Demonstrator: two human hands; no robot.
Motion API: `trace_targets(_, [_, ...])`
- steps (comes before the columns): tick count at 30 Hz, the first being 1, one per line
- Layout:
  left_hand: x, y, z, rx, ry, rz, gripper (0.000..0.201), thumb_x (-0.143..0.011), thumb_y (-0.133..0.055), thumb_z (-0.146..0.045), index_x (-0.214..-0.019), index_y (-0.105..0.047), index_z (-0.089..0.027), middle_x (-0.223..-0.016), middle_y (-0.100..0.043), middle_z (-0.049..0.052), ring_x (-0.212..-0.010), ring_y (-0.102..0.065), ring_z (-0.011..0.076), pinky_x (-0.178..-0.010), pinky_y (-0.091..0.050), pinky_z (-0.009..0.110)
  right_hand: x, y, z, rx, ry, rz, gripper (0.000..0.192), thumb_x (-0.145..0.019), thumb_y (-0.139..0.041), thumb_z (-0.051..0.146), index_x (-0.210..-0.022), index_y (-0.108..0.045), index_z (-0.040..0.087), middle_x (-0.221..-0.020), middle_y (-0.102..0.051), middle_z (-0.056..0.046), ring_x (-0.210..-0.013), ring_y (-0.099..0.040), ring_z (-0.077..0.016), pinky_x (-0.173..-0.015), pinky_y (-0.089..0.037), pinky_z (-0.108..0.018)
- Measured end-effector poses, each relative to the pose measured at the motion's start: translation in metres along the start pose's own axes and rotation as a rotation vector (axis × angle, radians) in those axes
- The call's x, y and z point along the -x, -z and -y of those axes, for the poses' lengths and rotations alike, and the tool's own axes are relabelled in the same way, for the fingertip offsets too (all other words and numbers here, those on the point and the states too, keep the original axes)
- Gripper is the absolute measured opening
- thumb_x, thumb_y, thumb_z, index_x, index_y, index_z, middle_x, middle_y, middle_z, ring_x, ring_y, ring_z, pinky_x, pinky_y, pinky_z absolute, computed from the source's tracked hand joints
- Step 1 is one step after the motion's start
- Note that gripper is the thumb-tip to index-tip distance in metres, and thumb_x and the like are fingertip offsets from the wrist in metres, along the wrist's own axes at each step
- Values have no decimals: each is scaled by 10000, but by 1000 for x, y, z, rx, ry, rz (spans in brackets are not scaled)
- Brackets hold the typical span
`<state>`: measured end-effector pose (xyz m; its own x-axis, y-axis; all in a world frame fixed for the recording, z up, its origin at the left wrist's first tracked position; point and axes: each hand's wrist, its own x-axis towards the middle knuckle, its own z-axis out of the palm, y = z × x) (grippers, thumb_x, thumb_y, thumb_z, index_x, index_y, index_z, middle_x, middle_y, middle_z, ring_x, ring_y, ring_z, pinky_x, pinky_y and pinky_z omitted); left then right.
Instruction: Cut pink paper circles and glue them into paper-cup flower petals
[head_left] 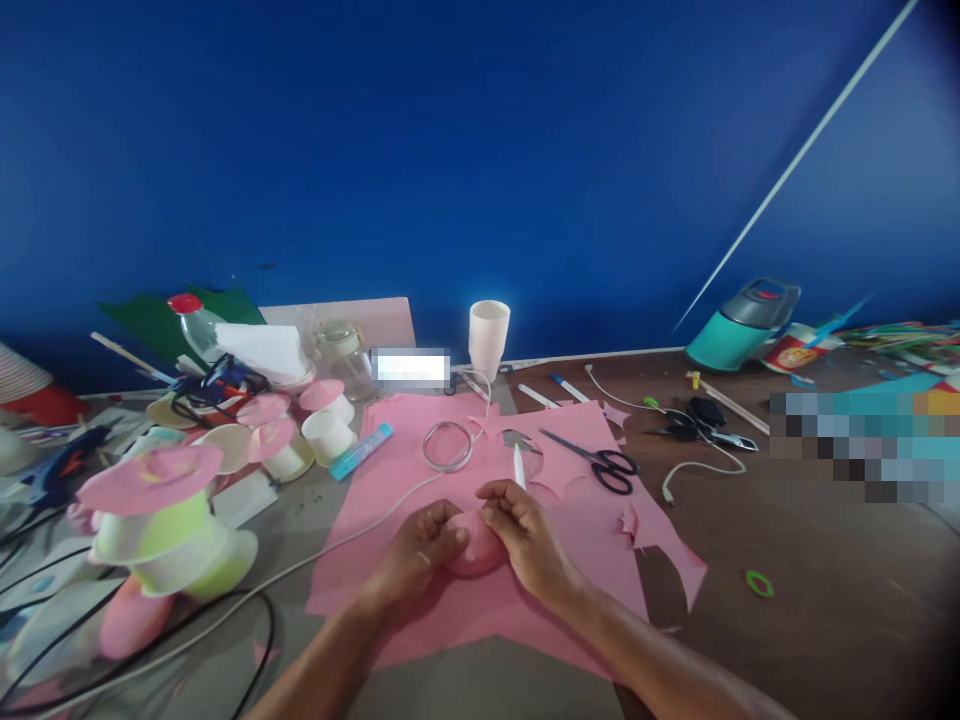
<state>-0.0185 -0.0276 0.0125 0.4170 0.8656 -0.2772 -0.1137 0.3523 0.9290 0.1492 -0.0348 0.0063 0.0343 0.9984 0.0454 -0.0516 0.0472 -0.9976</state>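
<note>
Between my two hands is a round piece of pink paper [476,553], held just above larger pink paper sheets [420,625]. My left hand [424,548] pinches its left side with thumb and fingers. On the opposite side, my right hand [525,535] has its fingers closed on the upper right edge. A white pen [519,464] lies just beyond my right fingers. Farther off on the sheets are a metal ring [448,446] and black-handled scissors [613,470]. A white cable [375,520] crosses the paper to the left of my hands.
Paper cups with pink discs [150,480] crowd the left side, beside a blue glue gun [64,465]. A stack of white cups [489,335] stands near the blue wall. To the right are a teal flask [731,330], a white charging cable [701,465] and a green ring [759,584].
</note>
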Motion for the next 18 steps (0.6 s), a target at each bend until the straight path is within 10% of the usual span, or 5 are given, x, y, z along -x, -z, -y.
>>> trace_targets(8, [0, 2, 0, 0, -7, 11, 409, -746, -772, -492, -715, -536, -159, -660, -465, -26, -610, -377, 101, -557, -266, 229, 0, 2, 7, -123, -32, 107, 349, -780, -701, 429, -1015, -594, 194, -668, -535, 40, -572, -487, -114, -529, -414, -227])
trace_targets(18, [1, -4, 0, -39, -60, -12, 402, -679, -823, -463, -691, -566, -155, -580, -401, -60, -534, -316, 70, -489, -219, 220, 10, 1, 1, 267, 334, 0, 155, -905, -534, 260, -1016, -625, 201, -783, -666, -33, -677, -634, -152, -614, -518, -244])
